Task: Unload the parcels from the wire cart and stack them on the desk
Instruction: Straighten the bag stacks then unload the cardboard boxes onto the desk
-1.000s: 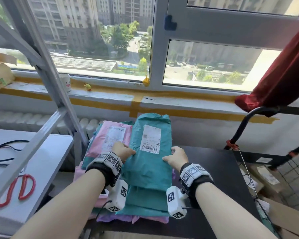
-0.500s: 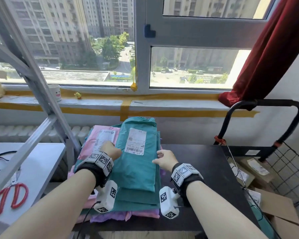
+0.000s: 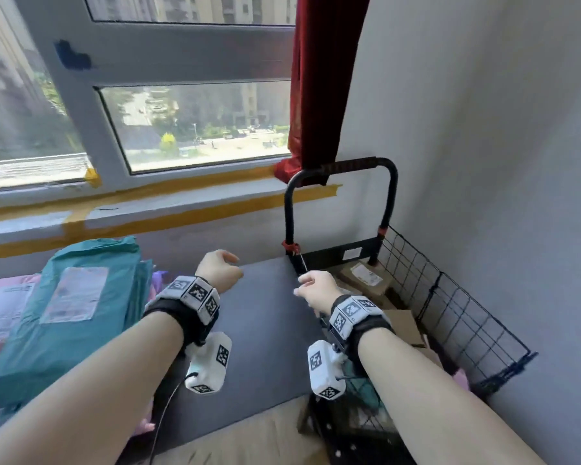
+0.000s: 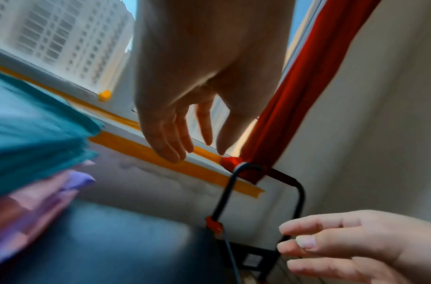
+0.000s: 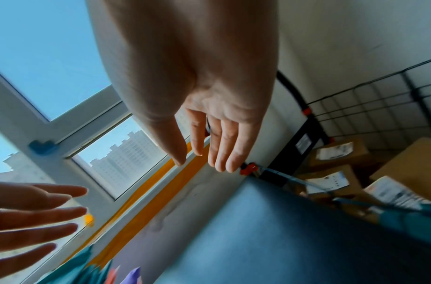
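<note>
Head view: window (image 3: 195, 129) and taped sill behind a dark surface (image 3: 265, 330); red curtain (image 3: 326, 78) hangs at the right of the window, grey wall beyond. Stack of soft parcels (image 3: 64, 317) lies on the left part of the surface, teal one on top with a white label, pink and purple ones under it. Wire cart (image 3: 450, 323) stands just beside the right edge of the surface, black handle upright, mesh side toward the wall. Cardboard boxes (image 3: 363, 276) with labels lie inside the cart. Left hand (image 3: 220, 268) is above the bare middle of the surface, apart from the stack, holding nothing. Right hand (image 3: 316, 290) is at the surface's right edge, over the near side of the cart, holding nothing.

Left wrist view: left hand (image 4: 185, 115) with fingers loosely extended and spread, empty. Teal stack edge at left, blurred. Right hand (image 4: 343, 249) enters at lower right, fingers relaxed, in front of the cart handle.

Right wrist view: right hand (image 5: 209, 124) fingers nearly straight, empty. Labelled boxes (image 5: 336, 153) are visible in the cart at right. Left hand (image 5: 27, 215) is at the left edge, fingers straight, empty.
</note>
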A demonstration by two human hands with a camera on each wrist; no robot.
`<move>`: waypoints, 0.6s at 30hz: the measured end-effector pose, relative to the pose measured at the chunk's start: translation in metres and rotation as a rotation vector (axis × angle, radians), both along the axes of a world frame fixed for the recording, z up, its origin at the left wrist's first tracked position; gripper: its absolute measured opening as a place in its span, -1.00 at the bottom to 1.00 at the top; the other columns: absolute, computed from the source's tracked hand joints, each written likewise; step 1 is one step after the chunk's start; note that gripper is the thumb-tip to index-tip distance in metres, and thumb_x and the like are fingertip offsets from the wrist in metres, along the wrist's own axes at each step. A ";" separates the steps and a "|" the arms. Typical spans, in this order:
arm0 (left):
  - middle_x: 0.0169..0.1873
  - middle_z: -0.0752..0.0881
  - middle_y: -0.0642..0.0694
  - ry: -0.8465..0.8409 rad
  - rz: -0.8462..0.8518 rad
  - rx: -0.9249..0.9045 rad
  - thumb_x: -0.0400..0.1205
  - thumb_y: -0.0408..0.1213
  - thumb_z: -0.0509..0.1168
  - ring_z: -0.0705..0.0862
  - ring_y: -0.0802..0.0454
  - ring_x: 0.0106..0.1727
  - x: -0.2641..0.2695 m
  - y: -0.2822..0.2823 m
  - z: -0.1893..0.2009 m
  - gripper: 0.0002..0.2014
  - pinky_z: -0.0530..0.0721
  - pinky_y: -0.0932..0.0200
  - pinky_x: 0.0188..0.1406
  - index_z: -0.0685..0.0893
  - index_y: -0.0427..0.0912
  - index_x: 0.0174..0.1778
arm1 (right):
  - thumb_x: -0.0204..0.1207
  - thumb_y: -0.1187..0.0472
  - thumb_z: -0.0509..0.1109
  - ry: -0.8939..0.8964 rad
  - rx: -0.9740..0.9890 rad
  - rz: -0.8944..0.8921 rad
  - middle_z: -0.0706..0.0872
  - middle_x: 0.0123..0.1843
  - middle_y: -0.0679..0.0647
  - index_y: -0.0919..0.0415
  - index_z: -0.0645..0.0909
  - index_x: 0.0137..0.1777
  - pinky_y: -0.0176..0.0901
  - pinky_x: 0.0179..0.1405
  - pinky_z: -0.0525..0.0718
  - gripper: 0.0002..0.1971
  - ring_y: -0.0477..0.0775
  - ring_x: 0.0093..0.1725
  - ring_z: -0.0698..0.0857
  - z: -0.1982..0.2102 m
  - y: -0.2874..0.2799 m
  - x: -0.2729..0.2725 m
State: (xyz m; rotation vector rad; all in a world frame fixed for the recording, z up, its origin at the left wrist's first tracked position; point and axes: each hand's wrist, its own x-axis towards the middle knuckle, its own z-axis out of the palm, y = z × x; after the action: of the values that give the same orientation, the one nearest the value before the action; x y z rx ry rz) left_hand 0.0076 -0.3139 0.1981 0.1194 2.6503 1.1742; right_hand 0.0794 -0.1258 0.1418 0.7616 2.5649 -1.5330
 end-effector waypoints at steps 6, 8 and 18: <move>-0.08 0.72 -0.24 -0.103 -0.155 0.001 0.50 -0.47 0.35 0.71 -0.19 -0.10 0.038 0.148 -0.031 -0.73 0.64 0.11 -0.09 0.69 -0.28 0.13 | 0.45 0.32 0.47 -0.037 -0.009 -0.121 0.72 0.20 0.23 0.34 0.65 0.22 -0.06 0.35 0.57 -0.67 0.15 0.20 0.67 -0.019 0.121 0.064; -0.01 0.74 -0.26 -0.113 -0.208 -0.018 0.47 -0.46 0.37 0.72 -0.24 0.03 0.047 0.186 -0.045 -0.75 0.67 0.11 -0.03 0.72 -0.27 0.06 | 0.48 0.31 0.44 -0.092 -0.049 -0.160 0.69 0.26 0.20 0.31 0.62 0.26 -0.12 0.31 0.56 -0.66 0.17 0.26 0.65 -0.031 0.154 0.085; 0.12 0.71 -0.25 -0.235 -0.532 -0.207 0.54 -0.41 0.34 0.69 -0.19 0.14 0.037 0.338 -0.130 -0.74 0.69 0.03 0.13 0.70 -0.27 0.15 | 0.51 0.16 0.39 -0.255 -0.201 -0.460 0.54 0.47 0.12 0.17 0.58 0.35 -0.05 0.31 0.60 -0.60 0.18 0.25 0.67 -0.109 0.257 0.134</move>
State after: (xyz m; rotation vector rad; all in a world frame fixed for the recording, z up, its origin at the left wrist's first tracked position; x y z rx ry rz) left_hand 0.0450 0.0240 0.0685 0.5702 2.3043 0.6902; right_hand 0.2130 0.1311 0.0331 1.4834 2.1089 -1.6359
